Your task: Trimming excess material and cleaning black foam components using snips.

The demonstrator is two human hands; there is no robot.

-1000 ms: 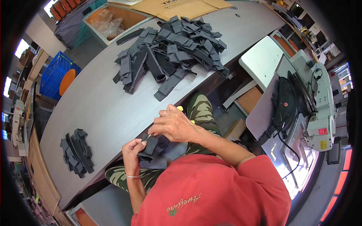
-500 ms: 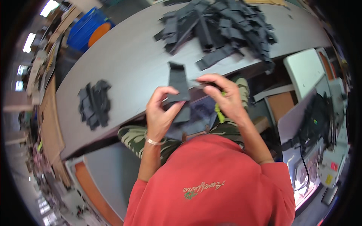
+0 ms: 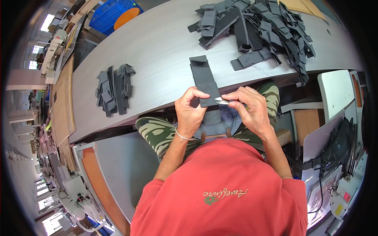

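1. Head view, centre of frame: left hand [image 3: 190, 114] pinches the lower end of a dark fabric strip [image 3: 204, 80] between thumb and fingers. Grip clenched on the cloth. The strip rises from the hands, its far end lying on the edge of the grey table [image 3: 157, 51].
2. Right hand [image 3: 250, 108], just right of centre, is clenched on small metal snips [image 3: 221, 100]. The bright tips point left and touch the strip's lower edge, right beside the left thumb.
3. Risk: blade tips so near the left thumb could nick it if the strip slips or the snips close too far in.
4. Risk: cloth is held at one end only; slack could let the blades bite the panel itself, not just a stray thread.
5. Upper right of frame: loose heap of dark pieces [image 3: 260, 27]. Left of centre: smaller stack [image 3: 114, 88]. Both well apart from the hands.
6. Risk: more dark cloth lies on the lap [image 3: 214, 122] under the hands; it may slide off unnoticed.
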